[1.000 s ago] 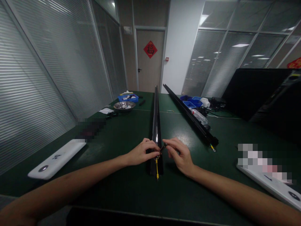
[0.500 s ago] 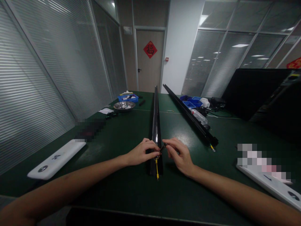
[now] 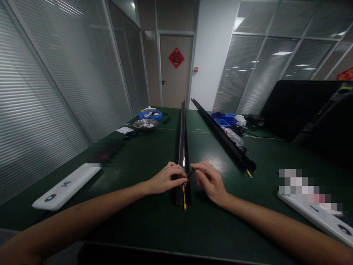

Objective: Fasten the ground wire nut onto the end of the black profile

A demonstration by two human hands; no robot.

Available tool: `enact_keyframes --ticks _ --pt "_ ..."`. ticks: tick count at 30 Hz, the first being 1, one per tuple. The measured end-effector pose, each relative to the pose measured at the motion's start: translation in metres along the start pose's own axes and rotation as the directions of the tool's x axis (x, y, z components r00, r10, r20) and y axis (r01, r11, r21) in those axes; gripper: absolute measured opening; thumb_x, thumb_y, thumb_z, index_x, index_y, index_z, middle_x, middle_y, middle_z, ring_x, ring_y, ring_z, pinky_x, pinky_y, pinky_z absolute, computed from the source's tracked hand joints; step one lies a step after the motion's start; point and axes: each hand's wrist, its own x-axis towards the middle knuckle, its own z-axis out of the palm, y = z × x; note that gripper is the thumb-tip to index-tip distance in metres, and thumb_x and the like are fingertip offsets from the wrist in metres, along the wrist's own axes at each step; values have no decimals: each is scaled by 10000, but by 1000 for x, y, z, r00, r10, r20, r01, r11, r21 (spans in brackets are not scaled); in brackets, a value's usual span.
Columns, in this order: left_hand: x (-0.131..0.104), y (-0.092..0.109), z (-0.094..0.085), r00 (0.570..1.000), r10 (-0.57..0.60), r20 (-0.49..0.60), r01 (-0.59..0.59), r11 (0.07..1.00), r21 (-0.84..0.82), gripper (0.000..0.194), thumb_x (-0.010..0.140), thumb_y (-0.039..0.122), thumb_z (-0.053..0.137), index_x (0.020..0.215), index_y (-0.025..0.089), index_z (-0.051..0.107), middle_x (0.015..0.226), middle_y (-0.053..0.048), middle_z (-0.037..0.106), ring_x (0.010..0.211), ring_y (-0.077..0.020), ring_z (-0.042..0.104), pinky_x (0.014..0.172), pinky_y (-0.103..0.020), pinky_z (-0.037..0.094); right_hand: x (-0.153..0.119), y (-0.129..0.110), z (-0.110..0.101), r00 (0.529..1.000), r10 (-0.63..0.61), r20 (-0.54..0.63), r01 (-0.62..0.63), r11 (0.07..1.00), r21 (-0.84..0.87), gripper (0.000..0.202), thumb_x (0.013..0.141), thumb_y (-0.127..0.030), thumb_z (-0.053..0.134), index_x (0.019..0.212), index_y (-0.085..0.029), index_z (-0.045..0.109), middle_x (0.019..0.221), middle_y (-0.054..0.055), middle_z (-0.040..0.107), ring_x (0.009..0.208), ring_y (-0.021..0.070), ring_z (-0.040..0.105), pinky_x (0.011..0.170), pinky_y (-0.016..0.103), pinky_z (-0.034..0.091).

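Note:
A long black rail [image 3: 182,141] lies on the green table, running away from me. Over its near end, my left hand [image 3: 168,178] is closed, thumb and fingertips together at the rail; what they pinch is too small to make out. Just right of it, my right hand [image 3: 211,180] pinches a small thin dark rod [image 3: 191,172], which slants down to the rail beside my left fingertips. A yellow wire [image 3: 184,197] with a ring-shaped end hangs over the rail's near end, below my left fingers.
Another black rail [image 3: 220,132] lies at an angle to the right, with a yellow wire lug [image 3: 249,173] at its end. At the back left are a metal bowl [image 3: 146,124] and a blue tray [image 3: 150,116]. White devices [image 3: 67,187] flank both arms; blue bins [image 3: 221,123] stand back right.

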Motion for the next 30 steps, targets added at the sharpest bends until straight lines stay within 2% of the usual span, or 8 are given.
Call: enact_keyframes --ticks 30 --pt "0 3 0 1000 -1 -10 1 1000 -5 156 1005 343 632 986 209 708 1043 -10 727 1042 -189 631 996 -338 310 -1 3 1 1000 30 -1 -30 999 32 250 1052 -228 528 1237 -284 687 1002 29 596 576 79 550 534 235 460"
